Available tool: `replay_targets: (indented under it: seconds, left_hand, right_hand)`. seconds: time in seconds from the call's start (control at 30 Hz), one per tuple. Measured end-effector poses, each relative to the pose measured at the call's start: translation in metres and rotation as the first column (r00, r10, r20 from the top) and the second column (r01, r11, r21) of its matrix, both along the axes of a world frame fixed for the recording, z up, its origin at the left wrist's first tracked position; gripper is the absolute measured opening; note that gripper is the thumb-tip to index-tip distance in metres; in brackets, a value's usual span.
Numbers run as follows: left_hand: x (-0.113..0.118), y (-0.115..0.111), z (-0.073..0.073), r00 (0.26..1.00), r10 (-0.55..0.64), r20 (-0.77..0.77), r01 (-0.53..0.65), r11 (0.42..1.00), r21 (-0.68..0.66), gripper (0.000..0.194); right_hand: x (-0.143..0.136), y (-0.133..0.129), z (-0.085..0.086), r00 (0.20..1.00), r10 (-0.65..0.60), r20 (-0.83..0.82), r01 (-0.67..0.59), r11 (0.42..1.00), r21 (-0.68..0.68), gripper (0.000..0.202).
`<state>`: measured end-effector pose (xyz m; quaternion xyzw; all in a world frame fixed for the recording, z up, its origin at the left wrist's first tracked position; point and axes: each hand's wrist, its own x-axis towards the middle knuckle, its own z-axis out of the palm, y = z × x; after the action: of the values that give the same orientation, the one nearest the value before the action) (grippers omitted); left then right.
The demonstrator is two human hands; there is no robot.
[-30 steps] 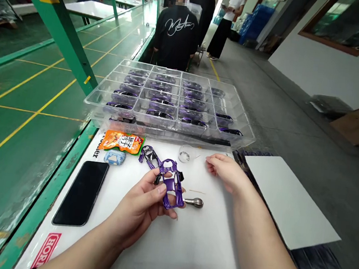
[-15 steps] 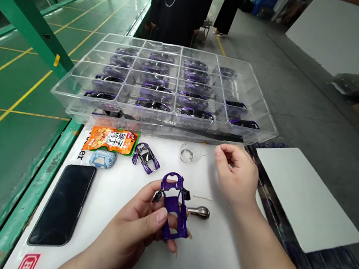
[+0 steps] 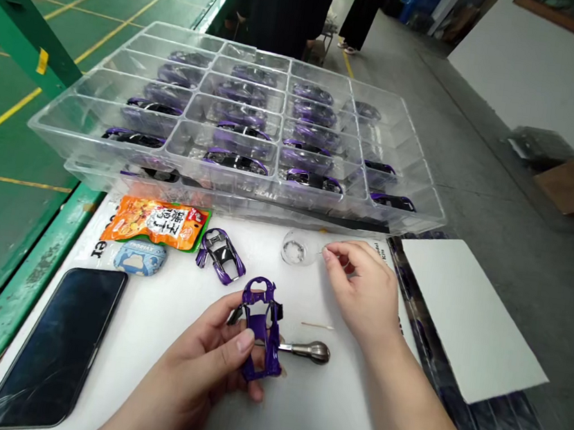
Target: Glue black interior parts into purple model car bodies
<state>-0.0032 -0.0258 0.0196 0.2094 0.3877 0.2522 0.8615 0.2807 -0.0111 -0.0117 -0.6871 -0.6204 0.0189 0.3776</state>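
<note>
My left hand (image 3: 212, 352) is closed around a purple toy car body shell (image 3: 263, 331), holding it upright with its inner side towards me. Small black parts stick out at both sides of the shell. My right hand (image 3: 363, 280) has thumb and forefinger pinched on the end of a thin stick (image 3: 321, 253), beside a small clear cup (image 3: 294, 249). On the white table under the shell lies a metal-handled tool (image 3: 315, 351), its far end hidden by my left hand. A second thin stick (image 3: 318, 325) rests just above it. Another purple and black car shell (image 3: 222, 256) lies left of the cup.
Stacked clear compartment trays (image 3: 274, 192) of purple cars span the back. At left are an orange snack packet (image 3: 155, 222), a blue case (image 3: 139, 257) and a phone (image 3: 56, 347). A white board (image 3: 473, 321) lies at right. A person in black (image 3: 285, 12) stands beyond.
My right hand has moved left to the thin stick at the cup and pinched its end. The left hand still holds the shell. The whole view has shifted slightly.
</note>
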Motion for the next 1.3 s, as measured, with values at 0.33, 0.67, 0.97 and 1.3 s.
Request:
replay_targets:
  seconds: [0.33,0.67,0.97,1.3]
  left_hand:
    - [0.000,0.000,-0.003,0.998,-0.025,-0.051,0.024,1.000,-0.013,0.073]
    - [0.001,-0.003,-0.005,0.998,-0.057,-0.040,0.058,0.998,0.015,0.071]
    - [0.001,-0.005,-0.016,0.995,-0.092,0.032,0.090,0.995,0.048,0.067]
    - [0.000,-0.006,-0.017,0.991,-0.124,0.052,0.121,0.991,0.055,0.067]
  right_hand:
    - [-0.012,-0.011,0.016,0.995,-0.073,-0.075,0.090,0.958,0.271,0.001]
    - [-0.029,-0.002,0.010,0.995,0.050,-0.081,-0.040,0.991,0.124,0.010]
    - [-0.028,0.000,0.005,0.995,0.033,-0.096,-0.024,0.995,0.100,0.008]
    - [-0.026,0.002,0.002,0.997,0.028,-0.065,-0.024,0.997,0.072,0.009]
